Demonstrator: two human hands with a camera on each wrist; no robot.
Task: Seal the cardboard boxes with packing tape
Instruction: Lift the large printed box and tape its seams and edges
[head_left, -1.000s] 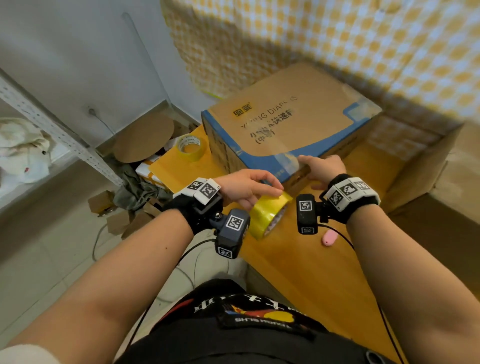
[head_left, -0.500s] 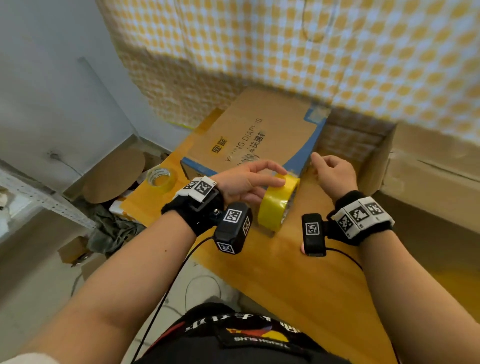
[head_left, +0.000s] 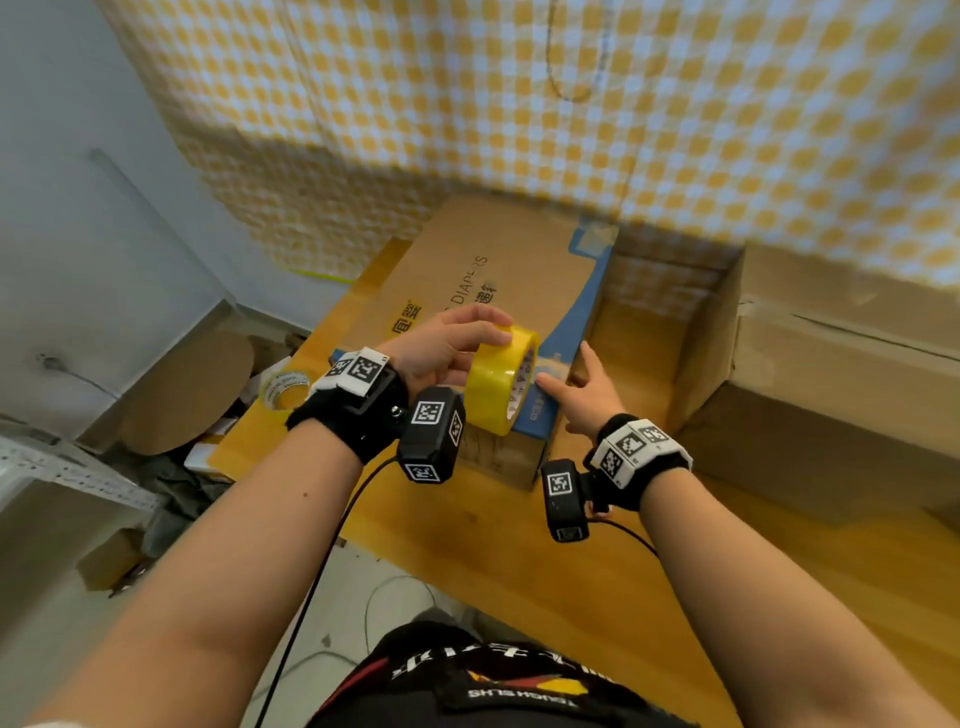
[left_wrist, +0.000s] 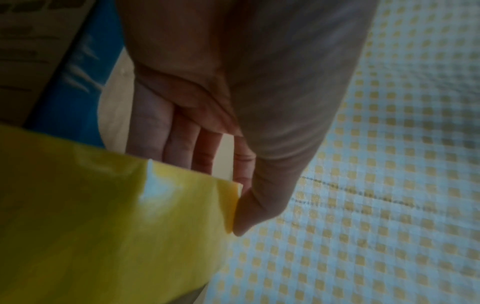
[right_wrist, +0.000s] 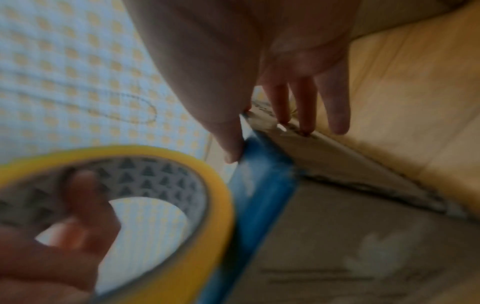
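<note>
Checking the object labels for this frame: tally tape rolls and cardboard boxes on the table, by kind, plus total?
Yellow tape rolls: 2 — one held in the left hand at, one lying on the table at.
Cardboard boxes: 2 — blue-trimmed diaper box, touched by the right hand; plain box.
Total: 4

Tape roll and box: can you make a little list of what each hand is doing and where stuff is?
left hand: grips the yellow tape roll, fingers through its core
right hand: fingers straight, touching the box's near blue edge
cardboard box: on the wooden table, clear tape on its corner
second tape roll: lying at the table's left end
other cardboard box: to the right
</note>
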